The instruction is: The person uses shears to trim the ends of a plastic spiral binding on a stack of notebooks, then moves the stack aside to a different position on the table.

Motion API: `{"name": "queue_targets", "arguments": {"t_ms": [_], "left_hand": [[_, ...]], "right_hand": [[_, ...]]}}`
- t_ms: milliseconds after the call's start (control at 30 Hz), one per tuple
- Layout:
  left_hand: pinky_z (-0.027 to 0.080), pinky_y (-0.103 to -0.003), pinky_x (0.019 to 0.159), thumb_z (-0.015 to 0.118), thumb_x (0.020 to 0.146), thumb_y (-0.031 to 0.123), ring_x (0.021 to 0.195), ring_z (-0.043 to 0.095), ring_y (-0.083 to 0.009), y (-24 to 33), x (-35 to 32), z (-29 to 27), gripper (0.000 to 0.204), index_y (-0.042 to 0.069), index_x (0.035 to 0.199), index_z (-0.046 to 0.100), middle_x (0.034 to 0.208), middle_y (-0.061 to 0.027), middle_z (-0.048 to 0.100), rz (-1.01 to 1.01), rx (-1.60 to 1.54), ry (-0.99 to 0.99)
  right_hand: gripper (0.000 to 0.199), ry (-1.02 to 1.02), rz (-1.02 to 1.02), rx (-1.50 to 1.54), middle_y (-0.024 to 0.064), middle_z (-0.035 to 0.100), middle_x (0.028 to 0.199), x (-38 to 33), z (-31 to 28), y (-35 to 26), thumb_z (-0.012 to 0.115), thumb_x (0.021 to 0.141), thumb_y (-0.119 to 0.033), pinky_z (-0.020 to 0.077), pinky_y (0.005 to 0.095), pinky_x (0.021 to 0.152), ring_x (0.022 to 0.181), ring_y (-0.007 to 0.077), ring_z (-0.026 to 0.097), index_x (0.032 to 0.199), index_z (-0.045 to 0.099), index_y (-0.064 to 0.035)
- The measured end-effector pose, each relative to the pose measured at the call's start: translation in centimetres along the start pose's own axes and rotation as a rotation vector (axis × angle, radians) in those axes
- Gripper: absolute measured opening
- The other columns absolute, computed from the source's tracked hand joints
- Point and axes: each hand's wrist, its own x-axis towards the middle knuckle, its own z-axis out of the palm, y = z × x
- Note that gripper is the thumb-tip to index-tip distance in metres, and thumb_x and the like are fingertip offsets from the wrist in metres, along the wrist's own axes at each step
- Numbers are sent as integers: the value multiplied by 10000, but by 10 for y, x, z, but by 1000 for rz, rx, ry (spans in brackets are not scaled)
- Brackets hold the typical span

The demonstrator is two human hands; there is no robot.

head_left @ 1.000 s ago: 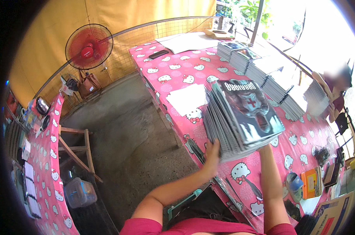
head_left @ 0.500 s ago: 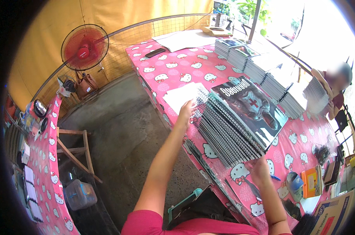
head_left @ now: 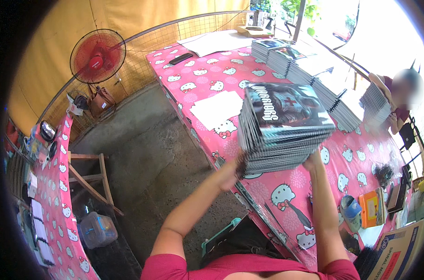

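Note:
A thick stack of spiral notebooks (head_left: pixel 286 126) with dark illustrated covers is between my two hands, tilted over the pink patterned tabletop. My left hand (head_left: pixel 232 173) grips its lower left corner, with the fingers partly behind the stack. On the other side my right hand (head_left: pixel 313 161) clasps the lower right edge, its fingers mostly hidden. White paper sheets (head_left: pixel 218 109) lie on the table just left of the stack. Beyond it runs a row of more notebook stacks (head_left: pixel 310 77).
Another person (head_left: pixel 395 100) at the right holds a notebook stack. Near my right arm are a blue tape roll (head_left: pixel 350 205), an orange booklet (head_left: pixel 371 212) and a cardboard box (head_left: pixel 394 252). A black phone (head_left: pixel 181 59) rests at the far left edge. A red fan (head_left: pixel 98 57) stands beyond.
The stack, fanned out and leaning on the table before, is now squared up and turned between my hands. My left hand has come down and nearer; my right hand has moved up.

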Motion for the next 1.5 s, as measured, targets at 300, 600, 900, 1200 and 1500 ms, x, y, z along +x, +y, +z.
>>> {"name": "queue_targets", "arguments": {"t_ms": [300, 600, 900, 1200, 1500], "left_hand": [[114, -374, 1151, 371, 968, 522, 1410, 161, -191, -65, -6, 83, 728, 103, 1499, 101, 1552, -73, 137, 322, -212, 486], [380, -372, 979, 251, 969, 593, 1123, 527, -235, 119, 47, 35, 734, -14, 1320, 472, 1295, -157, 528, 727, 224, 258], [427, -302, 891, 382, 993, 449, 967, 573, -192, 105, 37, 77, 592, -90, 1163, 560, 1031, -126, 633, 921, 426, 631], [104, -502, 1103, 315, 950, 538, 1360, 238, -351, 49, 52, 115, 691, 30, 1418, 285, 1467, -236, 248, 1234, 1009, 1106], [3, -603, 1081, 312, 942, 569, 1410, 77, -353, 49, 45, 119, 710, 59, 1433, 254, 1509, -212, 95, 1160, 937, 969]], "right_hand": [[613, 251, -38, -265, 195, 643, 999, 32, 4, -22, 321, 963, -538, 511, 405, 818, 925, 281, 634, 1123, 545, 10], [905, 357, -1214, -757, 145, 110, 1546, -72, 134, -23, 195, 892, -719, 32, 439, 1141, 1432, 270, 62, 1457, 211, -13], [823, 410, -1167, -816, 235, 114, 1504, -60, 138, -34, 240, 935, -648, 71, 435, 1134, 1422, 308, 85, 1436, 220, 5], [660, 476, -654, -457, 16, 497, 656, 25, 83, -80, 436, 919, -612, 379, 292, 624, 653, 125, 434, 687, 562, -6], [619, 499, -640, -797, 134, 599, 855, 4, 81, -90, 474, 921, -573, 433, 356, 785, 828, 220, 549, 860, 594, 31]]}}
